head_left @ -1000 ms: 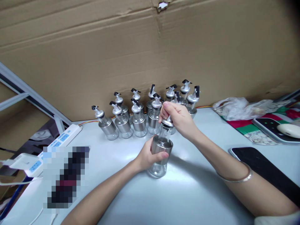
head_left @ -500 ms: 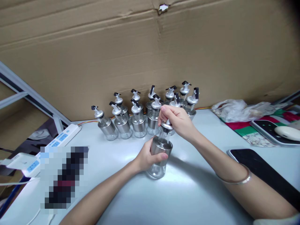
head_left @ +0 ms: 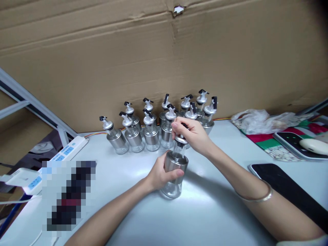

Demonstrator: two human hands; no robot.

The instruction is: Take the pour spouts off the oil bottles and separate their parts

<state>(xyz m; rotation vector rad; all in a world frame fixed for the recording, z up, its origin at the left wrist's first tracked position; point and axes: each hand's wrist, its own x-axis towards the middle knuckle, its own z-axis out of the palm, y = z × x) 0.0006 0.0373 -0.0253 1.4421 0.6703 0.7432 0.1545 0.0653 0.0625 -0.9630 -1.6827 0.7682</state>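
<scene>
A glass oil bottle with a steel sleeve stands tilted slightly on the table in front of me. My left hand is wrapped around its sleeve, thumb across the front. On the bottle's neck sits a silver pour spout with a black lever. My right hand is closed over that spout, hiding most of it. Just behind, several similar bottles with spouts stand in two rough rows; one bottle is near the middle, and another bottle leans at the left end.
A cardboard sheet rises behind the bottles. At left lie a power strip and a pixelated dark object. To the right are a black flat device, a white mouse-shaped object, a plastic bag and a patterned cloth.
My right hand has turned a little on the spout, its fingers now curled differently and the black lever showing beneath them. My left hand keeps its hold on the bottle.
</scene>
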